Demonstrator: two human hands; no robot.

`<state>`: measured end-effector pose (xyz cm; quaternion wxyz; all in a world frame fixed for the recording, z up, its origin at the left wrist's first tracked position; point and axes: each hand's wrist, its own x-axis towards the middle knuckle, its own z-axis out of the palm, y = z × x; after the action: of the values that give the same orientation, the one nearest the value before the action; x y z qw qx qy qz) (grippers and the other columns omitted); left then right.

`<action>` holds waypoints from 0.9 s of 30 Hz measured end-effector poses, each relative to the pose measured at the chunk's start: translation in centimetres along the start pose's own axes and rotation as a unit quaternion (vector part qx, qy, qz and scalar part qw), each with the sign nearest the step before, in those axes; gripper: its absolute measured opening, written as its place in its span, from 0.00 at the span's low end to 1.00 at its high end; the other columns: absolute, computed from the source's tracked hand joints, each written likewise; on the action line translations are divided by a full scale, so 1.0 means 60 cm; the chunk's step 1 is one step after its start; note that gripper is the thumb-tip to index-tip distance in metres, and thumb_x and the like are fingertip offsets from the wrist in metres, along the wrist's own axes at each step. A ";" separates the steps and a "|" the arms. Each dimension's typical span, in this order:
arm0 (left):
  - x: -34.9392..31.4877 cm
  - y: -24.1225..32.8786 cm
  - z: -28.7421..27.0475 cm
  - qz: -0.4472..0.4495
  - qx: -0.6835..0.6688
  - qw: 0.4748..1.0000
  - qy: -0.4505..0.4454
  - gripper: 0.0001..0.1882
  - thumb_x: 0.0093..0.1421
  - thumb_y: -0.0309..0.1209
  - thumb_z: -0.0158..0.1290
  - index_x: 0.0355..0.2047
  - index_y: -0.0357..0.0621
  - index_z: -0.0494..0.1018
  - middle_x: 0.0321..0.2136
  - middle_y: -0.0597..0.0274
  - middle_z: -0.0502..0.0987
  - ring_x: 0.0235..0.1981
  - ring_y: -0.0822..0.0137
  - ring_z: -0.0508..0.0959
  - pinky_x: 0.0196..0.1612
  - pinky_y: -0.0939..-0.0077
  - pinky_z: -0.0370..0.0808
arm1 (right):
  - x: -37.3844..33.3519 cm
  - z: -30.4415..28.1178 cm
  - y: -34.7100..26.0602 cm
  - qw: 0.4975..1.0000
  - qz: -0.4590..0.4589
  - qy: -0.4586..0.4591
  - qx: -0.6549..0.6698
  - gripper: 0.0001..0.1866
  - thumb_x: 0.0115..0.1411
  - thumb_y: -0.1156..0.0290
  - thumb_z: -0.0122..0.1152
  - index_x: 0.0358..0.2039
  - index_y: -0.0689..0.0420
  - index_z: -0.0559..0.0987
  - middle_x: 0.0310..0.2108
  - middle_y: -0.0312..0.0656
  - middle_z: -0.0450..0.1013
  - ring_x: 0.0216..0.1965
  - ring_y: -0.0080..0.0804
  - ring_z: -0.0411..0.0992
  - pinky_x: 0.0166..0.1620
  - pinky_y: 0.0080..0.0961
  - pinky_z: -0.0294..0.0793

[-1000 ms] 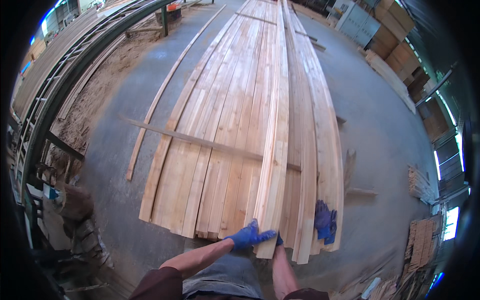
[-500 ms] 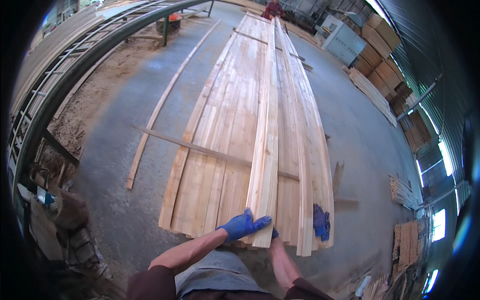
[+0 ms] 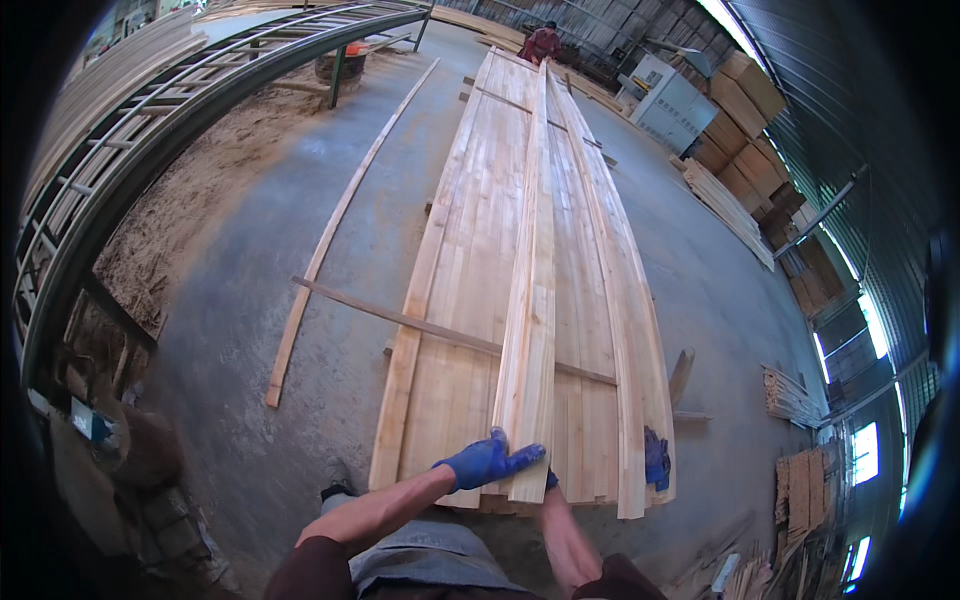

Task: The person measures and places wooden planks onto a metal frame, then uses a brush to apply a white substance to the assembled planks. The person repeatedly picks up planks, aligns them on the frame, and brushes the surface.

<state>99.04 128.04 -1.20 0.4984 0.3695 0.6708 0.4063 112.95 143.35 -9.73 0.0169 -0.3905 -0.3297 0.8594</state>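
Observation:
A narrow stack of long pale wooden boards [image 3: 528, 380] lies lengthwise on top of a wide layer of similar boards [image 3: 455, 350]. My left hand [image 3: 490, 462], in a blue work glove, is closed over the left side of the stack's near end, fingers across the top. My right hand [image 3: 551, 481] holds the right edge of that same end; most of its glove is hidden by the wood. At the far end a person in dark red [image 3: 541, 44] stands bent by the boards.
A thin crosswise stick [image 3: 400, 318] runs under the narrow stack. Another pair of blue gloves [image 3: 656, 460] lies on the right boards. One long strip [image 3: 335, 220] rests on the floor at left, near a green metal roller frame [image 3: 110, 170]. Cartons [image 3: 745, 130] and a grey cabinet [image 3: 670, 100] stand far right.
My view has shifted, so the boards sit slightly lower and farther right in the picture. Both hands keep their hold on the stack's near end. A shoe now shows at lower left.

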 end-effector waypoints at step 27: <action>-0.273 -0.171 -0.354 -0.016 -0.002 0.995 -0.101 0.62 0.54 0.72 0.50 0.56 0.10 0.55 0.48 0.23 0.73 0.55 0.39 0.74 0.56 0.60 0.71 | -0.033 0.377 0.272 0.990 -0.004 0.129 0.059 0.29 0.69 0.44 0.44 0.59 0.52 0.70 0.46 0.43 0.77 0.43 0.36 0.79 0.43 0.37 0.83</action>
<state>81.27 105.45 -0.84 0.5709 0.3972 0.6215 0.3606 102.61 117.49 -7.09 0.0858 -0.4950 -0.2749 0.8198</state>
